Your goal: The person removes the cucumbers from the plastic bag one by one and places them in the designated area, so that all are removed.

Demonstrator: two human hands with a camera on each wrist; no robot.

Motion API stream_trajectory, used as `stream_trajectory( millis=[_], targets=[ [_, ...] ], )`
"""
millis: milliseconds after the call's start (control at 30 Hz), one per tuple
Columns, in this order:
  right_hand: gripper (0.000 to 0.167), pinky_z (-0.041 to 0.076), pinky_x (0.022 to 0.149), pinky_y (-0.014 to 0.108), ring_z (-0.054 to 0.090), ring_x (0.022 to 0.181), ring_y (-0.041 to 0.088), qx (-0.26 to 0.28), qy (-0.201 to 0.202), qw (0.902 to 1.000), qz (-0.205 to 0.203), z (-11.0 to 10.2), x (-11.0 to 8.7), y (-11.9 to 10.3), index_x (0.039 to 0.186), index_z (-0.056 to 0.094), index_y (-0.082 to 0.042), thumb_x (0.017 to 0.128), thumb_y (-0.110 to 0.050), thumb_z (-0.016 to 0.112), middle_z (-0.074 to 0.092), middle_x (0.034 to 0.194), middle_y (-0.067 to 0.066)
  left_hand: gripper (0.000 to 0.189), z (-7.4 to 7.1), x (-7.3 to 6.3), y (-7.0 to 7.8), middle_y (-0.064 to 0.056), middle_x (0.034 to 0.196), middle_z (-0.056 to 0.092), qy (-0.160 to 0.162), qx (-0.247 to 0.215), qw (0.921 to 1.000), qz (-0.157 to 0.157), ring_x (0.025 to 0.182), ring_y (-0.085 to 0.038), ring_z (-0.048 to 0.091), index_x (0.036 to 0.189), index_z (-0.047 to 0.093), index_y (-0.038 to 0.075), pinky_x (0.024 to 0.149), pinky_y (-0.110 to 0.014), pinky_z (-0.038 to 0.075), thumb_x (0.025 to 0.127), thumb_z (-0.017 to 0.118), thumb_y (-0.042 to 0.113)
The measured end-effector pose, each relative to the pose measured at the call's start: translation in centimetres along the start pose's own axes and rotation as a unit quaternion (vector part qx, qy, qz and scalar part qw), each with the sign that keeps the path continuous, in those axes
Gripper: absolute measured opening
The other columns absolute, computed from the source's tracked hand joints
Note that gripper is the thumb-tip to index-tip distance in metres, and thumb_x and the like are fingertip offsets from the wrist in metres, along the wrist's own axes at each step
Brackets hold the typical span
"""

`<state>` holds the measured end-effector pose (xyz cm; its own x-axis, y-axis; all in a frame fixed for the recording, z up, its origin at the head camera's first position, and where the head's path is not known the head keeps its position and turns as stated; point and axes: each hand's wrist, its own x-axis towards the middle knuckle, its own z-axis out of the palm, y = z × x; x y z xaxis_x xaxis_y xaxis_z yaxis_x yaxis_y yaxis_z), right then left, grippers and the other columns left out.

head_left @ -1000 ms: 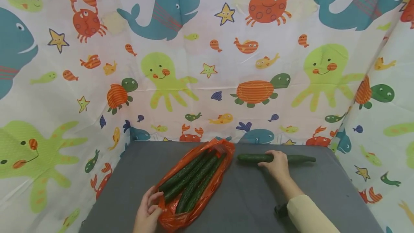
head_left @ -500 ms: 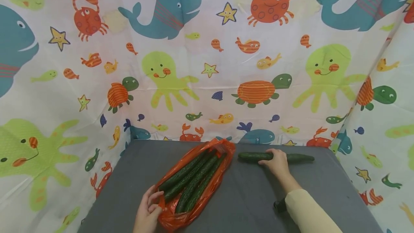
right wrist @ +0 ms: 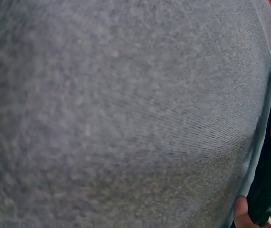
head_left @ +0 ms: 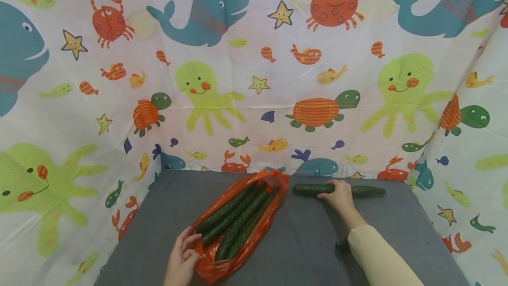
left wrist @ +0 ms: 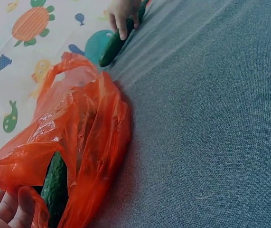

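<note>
An orange plastic bag lies slantwise on the grey table, its near end open. Several long dark green cucumbers lie side by side in it. My left hand pinches the edge of the bag's mouth between thumb and fingers; the left wrist view shows one bumpy cucumber through the opening. To the right of the bag, my right hand grips another cucumber around its middle. That one lies crosswise near the table's back edge, and the right wrist view catches part of it with thumb and fingertips around it.
The grey cloth-covered table ends at a white curtain printed with sea animals, which rises at the back and both sides. A small black object shows at the right sleeve.
My right hand and the cucumber it grips have shifted very slightly toward the back edge. The left hand and bag stay where they were; the head view has tilted a little.
</note>
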<state>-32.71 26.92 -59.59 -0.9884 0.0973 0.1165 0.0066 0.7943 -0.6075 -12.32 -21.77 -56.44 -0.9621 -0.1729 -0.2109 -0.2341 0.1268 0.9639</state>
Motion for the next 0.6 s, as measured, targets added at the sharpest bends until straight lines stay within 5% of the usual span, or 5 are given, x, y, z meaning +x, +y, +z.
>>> stream_trajectory(
  millis=[433, 600],
  targets=[
    [0.063, 0.032, 0.107, 0.065, 0.042, 0.127, 0.057, -0.027, -0.014, 0.999, -0.032, 0.04, -0.21, 0.22, 0.123, 0.065, 0.007, 0.076, -0.028, 0.088, 0.058, 0.13, 0.034, 0.081, -0.24, -0.12, -0.34, -0.024, 0.146, 0.049, -0.001, 0.001, 1.0, 0.004, 0.071, -0.015, 0.056, 0.158, 0.025, 0.008, 0.056, -0.028, 0.042, 0.084, 0.051, -0.01],
    [0.064, 0.033, 0.106, 0.066, 0.04, 0.13, 0.056, -0.035, -0.02, 0.998, -0.048, -0.03, -0.31, -0.12, 0.127, 0.064, 0.006, 0.078, -0.03, 0.086, 0.057, 0.135, 0.031, 0.073, -0.22, -0.1, -0.41, -0.024, 0.146, 0.051, 0.005, 0.017, 0.9998, -0.001, 0.071, -0.016, 0.056, 0.154, 0.036, 0.007, 0.057, -0.028, 0.042, 0.084, 0.051, -0.007]
  ],
)
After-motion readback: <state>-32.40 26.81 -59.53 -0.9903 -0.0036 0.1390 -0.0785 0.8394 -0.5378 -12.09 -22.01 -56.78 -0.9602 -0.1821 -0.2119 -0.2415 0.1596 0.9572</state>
